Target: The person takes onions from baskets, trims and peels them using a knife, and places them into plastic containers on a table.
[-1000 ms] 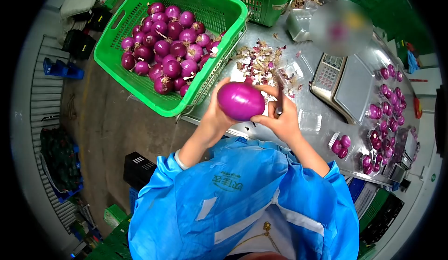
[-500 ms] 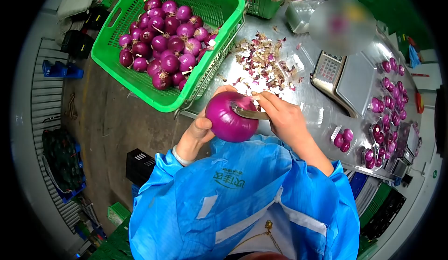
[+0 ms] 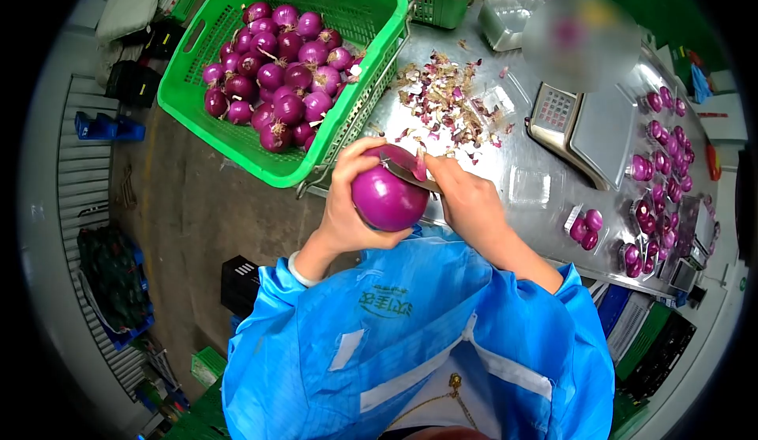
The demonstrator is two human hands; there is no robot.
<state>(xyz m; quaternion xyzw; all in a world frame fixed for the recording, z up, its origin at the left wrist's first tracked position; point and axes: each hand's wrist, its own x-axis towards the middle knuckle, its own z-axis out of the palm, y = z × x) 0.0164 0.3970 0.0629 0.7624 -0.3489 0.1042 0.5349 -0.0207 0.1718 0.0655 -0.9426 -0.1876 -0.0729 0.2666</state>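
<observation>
My left hand is wrapped round a large purple onion at the table's near edge. In my right hand is a knife, its blade lying across the top of the onion. A loose strip of purple skin stands up beside the blade, near my right fingers. Just beyond both hands, a pile of onion peelings is spread over the metal table.
A green basket of purple onions stands at the left, another green basket behind it. Right of the peelings are a scale, a clear tray and several packs of onions. A blurred patch hides the back right.
The onion has been turned and brought nearer my body since the first frame. The knife blade now lies across its top, and a strip of skin has lifted.
</observation>
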